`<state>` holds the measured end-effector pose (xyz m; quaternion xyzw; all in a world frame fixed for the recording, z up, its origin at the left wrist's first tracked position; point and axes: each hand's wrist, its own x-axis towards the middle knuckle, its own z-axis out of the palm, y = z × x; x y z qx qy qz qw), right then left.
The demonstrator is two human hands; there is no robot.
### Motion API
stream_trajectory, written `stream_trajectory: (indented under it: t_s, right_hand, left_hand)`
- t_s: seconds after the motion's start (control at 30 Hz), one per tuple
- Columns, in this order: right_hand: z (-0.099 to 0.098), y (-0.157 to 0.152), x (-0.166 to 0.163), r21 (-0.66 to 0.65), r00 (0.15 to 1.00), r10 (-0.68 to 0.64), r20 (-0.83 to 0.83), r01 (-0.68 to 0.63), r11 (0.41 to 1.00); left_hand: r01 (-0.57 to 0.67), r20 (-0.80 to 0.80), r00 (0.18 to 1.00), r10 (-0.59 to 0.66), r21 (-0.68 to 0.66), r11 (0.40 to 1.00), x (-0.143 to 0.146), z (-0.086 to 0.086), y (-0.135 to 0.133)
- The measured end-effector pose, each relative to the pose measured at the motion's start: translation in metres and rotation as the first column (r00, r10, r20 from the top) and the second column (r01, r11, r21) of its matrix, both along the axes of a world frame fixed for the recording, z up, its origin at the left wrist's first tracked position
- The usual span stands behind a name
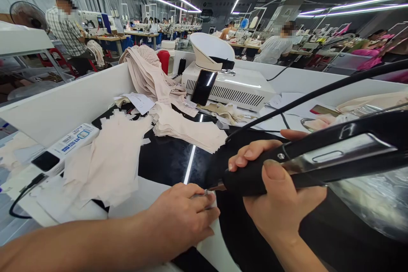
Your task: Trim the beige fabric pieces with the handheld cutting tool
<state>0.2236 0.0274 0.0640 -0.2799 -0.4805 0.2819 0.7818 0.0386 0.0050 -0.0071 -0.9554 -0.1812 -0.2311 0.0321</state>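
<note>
My right hand (280, 199) is wrapped round a long black hand tool (242, 180) with a silver lever along its side. Its narrow metal tip points left, close to the fingers of my left hand (181, 221). Those fingers are curled together around something small and pale, too hidden to name. Beyond them a stack of beige fabric pieces (191, 129) lies on the black tabletop (165, 157). To the left another pile of thin pale fabric pieces (111, 157) is spread loosely.
A white vented box (226, 85) stands at the back, a phone (205, 87) leaning on it. A white device (65, 148) with a cable lies left. A black cable (318, 91) arches across the right, above a clear plastic bag (372, 204). White side panels (73, 102) border the table.
</note>
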Motion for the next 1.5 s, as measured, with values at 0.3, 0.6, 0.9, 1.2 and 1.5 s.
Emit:
stream_trajectory:
  t_s: [0.3, 0.6, 0.9, 1.2, 1.5]
  right_hand:
    - [0.001, 0.000, 0.000, 0.022, 1.000, 0.014, -0.006, -0.014, 1.000]
    - [0.000, 0.002, 0.002, 0.013, 1.000, -0.003, 0.029, 0.003, 1.000]
    - [0.026, -0.034, 0.037, -0.167, 0.953, -0.174, 0.248, 0.219, 0.961]
    - [0.026, -0.082, 0.058, -0.215, 0.984, -0.087, 0.156, 0.120, 0.969]
    - [0.023, -0.090, 0.048, -0.219, 0.991, -0.033, 0.129, 0.060, 0.974]
  left_hand:
    - [0.008, 0.007, 1.000, -0.008, 0.018, 1.000, -0.001, -0.005, 0.001]
    - [0.028, -0.034, 0.999, -0.028, 0.015, 0.999, 0.001, 0.000, 0.003]
    - [-0.070, -0.009, 0.997, 0.070, 0.001, 0.998, -0.020, 0.007, 0.020]
    - [0.122, 0.133, 0.983, -0.126, 0.041, 0.992, -0.004, 0.018, -0.009]
    - [0.163, -0.004, 0.987, -0.163, 0.030, 0.986, 0.004, 0.006, -0.018]
